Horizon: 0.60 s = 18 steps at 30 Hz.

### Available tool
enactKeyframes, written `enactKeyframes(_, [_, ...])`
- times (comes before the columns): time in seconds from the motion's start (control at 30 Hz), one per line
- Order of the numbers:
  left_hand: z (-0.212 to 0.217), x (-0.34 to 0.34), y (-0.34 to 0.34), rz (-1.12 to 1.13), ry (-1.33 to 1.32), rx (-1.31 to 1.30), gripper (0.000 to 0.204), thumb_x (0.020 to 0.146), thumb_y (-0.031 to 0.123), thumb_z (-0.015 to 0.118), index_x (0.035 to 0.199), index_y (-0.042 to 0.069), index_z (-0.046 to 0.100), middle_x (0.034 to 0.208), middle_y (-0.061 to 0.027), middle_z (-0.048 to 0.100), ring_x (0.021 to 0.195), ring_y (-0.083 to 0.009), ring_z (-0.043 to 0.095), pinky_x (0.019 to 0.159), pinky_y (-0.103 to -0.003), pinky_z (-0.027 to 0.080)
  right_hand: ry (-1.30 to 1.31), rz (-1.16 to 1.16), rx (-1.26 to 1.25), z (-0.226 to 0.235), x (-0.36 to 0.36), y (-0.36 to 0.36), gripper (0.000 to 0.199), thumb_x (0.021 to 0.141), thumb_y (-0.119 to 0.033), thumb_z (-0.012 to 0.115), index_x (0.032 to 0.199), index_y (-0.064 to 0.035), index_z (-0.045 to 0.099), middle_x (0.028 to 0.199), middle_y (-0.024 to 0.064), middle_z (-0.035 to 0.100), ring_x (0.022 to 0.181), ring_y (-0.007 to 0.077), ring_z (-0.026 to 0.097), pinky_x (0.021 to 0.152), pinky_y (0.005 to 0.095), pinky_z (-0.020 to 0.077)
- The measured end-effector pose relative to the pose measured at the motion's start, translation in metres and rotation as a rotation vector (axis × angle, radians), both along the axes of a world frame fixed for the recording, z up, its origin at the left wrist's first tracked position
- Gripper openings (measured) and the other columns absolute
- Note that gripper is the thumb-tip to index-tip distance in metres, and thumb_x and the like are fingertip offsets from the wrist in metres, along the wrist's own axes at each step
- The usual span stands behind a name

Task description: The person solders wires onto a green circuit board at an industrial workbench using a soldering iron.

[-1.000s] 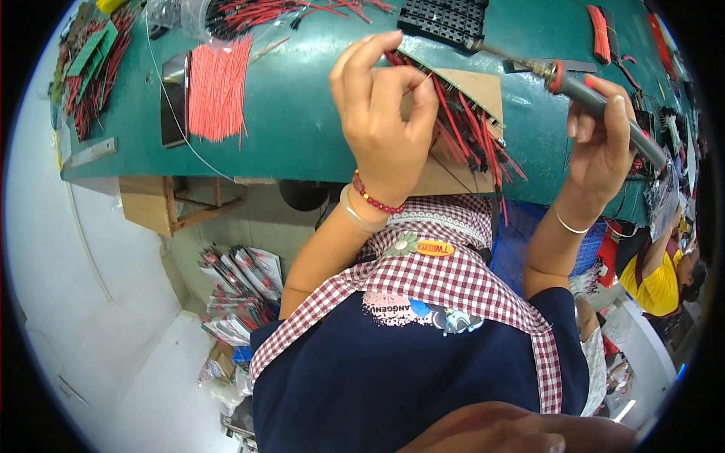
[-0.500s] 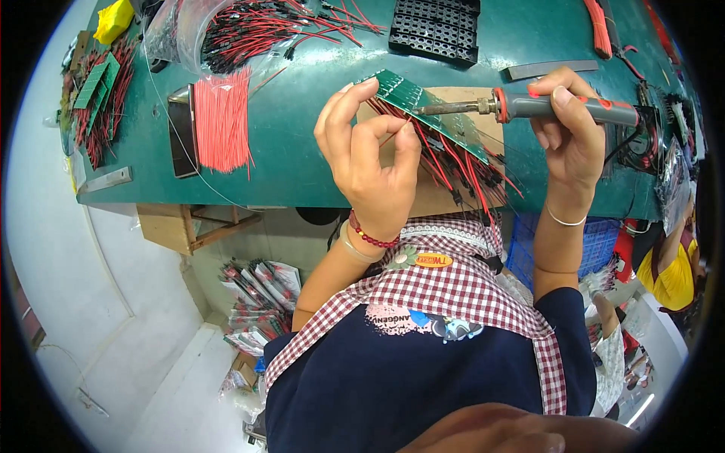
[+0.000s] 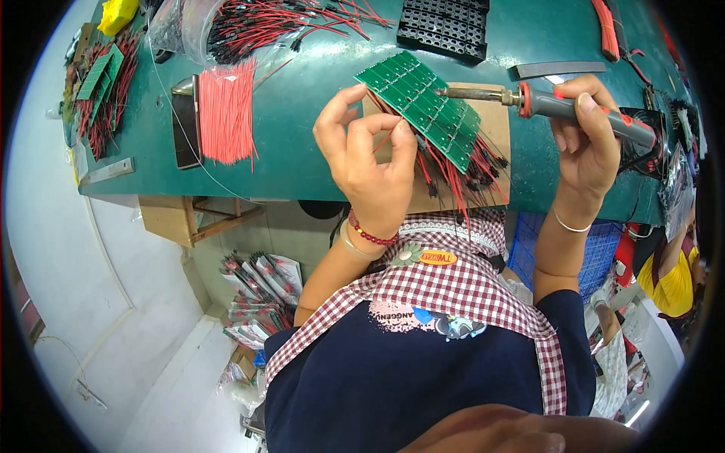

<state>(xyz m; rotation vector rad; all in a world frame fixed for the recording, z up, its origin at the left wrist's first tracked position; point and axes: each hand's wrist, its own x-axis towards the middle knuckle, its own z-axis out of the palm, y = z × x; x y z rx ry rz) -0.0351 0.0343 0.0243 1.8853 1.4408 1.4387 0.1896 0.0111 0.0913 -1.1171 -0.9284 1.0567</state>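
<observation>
My left hand (image 3: pixel 368 155) grips the near edge of a green circuit board panel (image 3: pixel 421 106), tilted above a brown cardboard sheet (image 3: pixel 495 136). Red and black wires (image 3: pixel 453 177) hang from the panel's underside. My right hand (image 3: pixel 585 140) holds a soldering iron (image 3: pixel 574 109) with a grey handle and orange collar. Its metal tip lies over the panel's right part.
On the green bench (image 3: pixel 302 151) lie a bundle of cut red wires (image 3: pixel 225 112), a phone (image 3: pixel 185 121), a heap of red-black leads (image 3: pixel 279 19), a black grid tray (image 3: pixel 445 23) and more green boards (image 3: pixel 98 83). Another person in yellow (image 3: pixel 668 275) sits at right.
The bench and board have shifted lower in view. The panel now tilts with its green face up, and the soldering iron has swung down from the right until its tip lies over it.
</observation>
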Motion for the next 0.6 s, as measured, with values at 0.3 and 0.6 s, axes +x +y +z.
enactKeyframes(0.3, [0.006, -0.028, -0.028, -0.182, -0.463, -0.682, 0.02, 0.089, -0.001, 0.062, 0.109, -0.003, 0.06, 0.112, -0.0102, 0.058, 0.082, -0.0099, 0.06, 0.063, -0.022, 0.051, -0.039, -0.001, -0.097, -0.017, -0.018, -0.015, 0.024, 0.089, -0.015, 0.057, 0.092, 0.0081, 0.062, 0.06, 0.0015, 0.05, 0.047, 0.0043, 0.037, 0.045, 0.0216, 0.0309])
enactKeyframes(0.6, [0.007, -0.048, -0.053, -0.553, -0.664, -1.098, 0.053, 0.097, 0.006, 0.049, 0.145, -0.006, 0.031, 0.132, -0.0118, 0.046, 0.125, -0.0222, 0.046, 0.104, -0.038, 0.043, -0.041, -0.062, -0.069, -0.019, -0.014, -0.028, 0.024, 0.09, -0.015, 0.057, 0.094, 0.0081, 0.062, 0.06, 0.0007, 0.047, 0.047, 0.0044, 0.035, 0.046, 0.0221, 0.0311])
